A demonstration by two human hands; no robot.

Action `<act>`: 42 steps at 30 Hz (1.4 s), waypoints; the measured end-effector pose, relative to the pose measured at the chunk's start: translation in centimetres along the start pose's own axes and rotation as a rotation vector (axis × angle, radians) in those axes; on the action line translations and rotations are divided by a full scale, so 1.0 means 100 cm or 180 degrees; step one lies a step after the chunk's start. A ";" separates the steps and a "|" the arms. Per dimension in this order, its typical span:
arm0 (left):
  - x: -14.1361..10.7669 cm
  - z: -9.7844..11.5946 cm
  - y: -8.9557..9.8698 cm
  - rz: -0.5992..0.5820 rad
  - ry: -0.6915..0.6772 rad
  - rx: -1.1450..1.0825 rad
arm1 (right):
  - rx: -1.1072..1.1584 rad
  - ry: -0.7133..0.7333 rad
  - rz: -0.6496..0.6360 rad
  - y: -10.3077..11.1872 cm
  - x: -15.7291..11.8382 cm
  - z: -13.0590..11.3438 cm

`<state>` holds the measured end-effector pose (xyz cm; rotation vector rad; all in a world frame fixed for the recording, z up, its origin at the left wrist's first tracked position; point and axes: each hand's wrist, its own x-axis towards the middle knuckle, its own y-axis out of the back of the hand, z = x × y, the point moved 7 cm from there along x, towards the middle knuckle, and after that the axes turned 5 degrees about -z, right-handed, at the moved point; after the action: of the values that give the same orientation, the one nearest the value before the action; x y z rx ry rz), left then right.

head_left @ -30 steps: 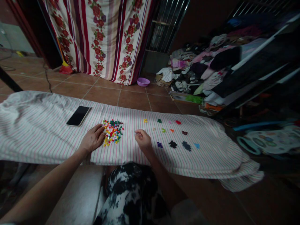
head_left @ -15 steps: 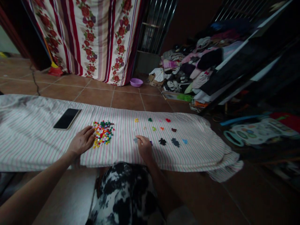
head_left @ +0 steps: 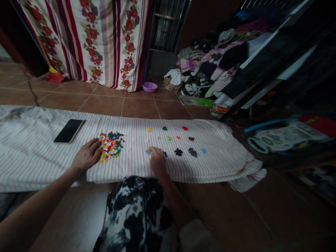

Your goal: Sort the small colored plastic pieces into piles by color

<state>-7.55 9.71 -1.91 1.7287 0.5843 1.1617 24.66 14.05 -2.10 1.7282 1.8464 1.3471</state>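
My left hand (head_left: 88, 154) rests flat on the cloth, its fingertips touching the left edge of a mixed pile of small coloured pieces (head_left: 111, 145). Over the light grey pieces (head_left: 148, 152), the fingers of my right hand (head_left: 158, 161) are pressed together; anything between them is too small to see. Just right of that hand lie purple pieces (head_left: 165, 154), partly hidden by it. Farther right are black pieces (head_left: 179, 152), dark grey pieces (head_left: 193, 152) and light blue pieces (head_left: 203, 151). Beyond them sit small groups sorted by colour, among them yellow (head_left: 149, 129) and red pieces (head_left: 185, 128).
A striped cloth (head_left: 136, 168) covers the long low surface. A black phone (head_left: 69, 131) lies left of the pile. On the tiled floor beyond are a purple basin (head_left: 149, 87) and a heap of clothes (head_left: 204, 70). A flowered curtain (head_left: 105, 42) hangs behind.
My right hand has shifted slightly on the cloth and now points at the light grey pieces. My left hand keeps its place by the pile. The whole view has shifted a little.
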 end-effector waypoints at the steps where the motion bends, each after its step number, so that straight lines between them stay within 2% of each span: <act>1: 0.000 0.001 0.000 -0.0011 -0.0027 0.0051 | -0.0014 0.0018 0.0004 -0.001 0.000 0.000; 8: 0.002 0.002 0.003 -0.0015 -0.0037 0.0031 | -0.0096 0.0138 0.0123 -0.004 0.000 -0.001; 21: 0.004 0.001 0.005 -0.0030 0.0189 -0.0152 | 0.0338 0.0190 0.0261 -0.001 0.001 -0.001; 27: 0.001 0.008 0.018 0.0207 0.0433 -0.0175 | 0.0461 0.0199 0.0261 -0.002 0.002 0.000; 30: -0.001 0.016 0.022 0.0323 0.0331 -0.0232 | 0.0489 0.0144 0.0217 -0.003 0.003 0.001; 33: -0.002 0.021 0.024 0.0418 0.0269 -0.0228 | 0.0503 0.0076 0.0195 -0.002 0.004 0.001; 42: -0.006 0.020 0.021 0.0510 0.0634 -0.0520 | 0.0551 0.0161 0.0230 -0.002 0.005 0.003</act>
<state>-6.21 7.43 -0.51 1.5529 0.4612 1.4657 24.60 14.62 -2.23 1.8784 1.9991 1.3024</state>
